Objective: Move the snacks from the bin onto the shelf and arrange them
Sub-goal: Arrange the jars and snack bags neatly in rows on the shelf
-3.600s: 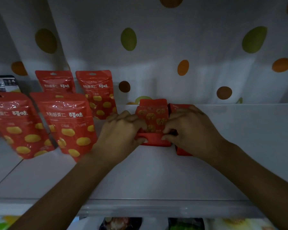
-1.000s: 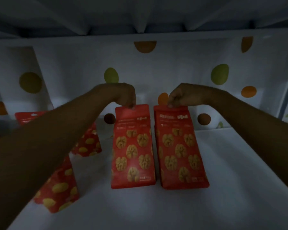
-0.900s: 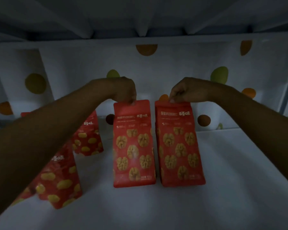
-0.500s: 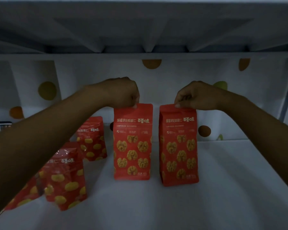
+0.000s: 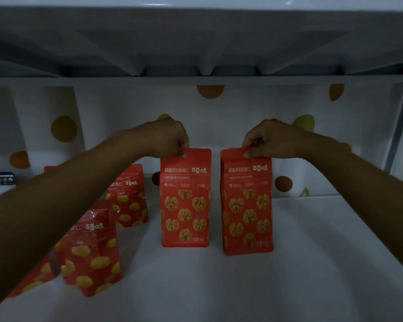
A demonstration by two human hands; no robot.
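On the near part of the white shelf (image 5: pixel 312 287), at the left, a red pouch with yellow chestnuts (image 5: pixel 91 252) stands, partly hidden by the left forearm. A little deeper, in the middle of the shelf, two red walnut bags stand upright side by side with a narrow gap between them: the left walnut bag (image 5: pixel 185 205) and the right walnut bag (image 5: pixel 247 212). The left grip (image 5: pixel 170 138), a bare hand, pinches the top seal of the left bag, and the right grip (image 5: pixel 268 140) pinches the top seal of the right bag in the same way. I judge these bags to be light, with thin and rather slippery film that dents easily. The flat bottom lets them stand alone. The sealed top strip looks like the stiffest part, so it is the best place to hold. The kernels inside are probably brittle, so the body should not be squeezed. Farther back at the left stands another chestnut pouch (image 5: pixel 130 201), and behind everything hangs a white cloth with coloured dots (image 5: pixel 242 117). The bin is not visible.
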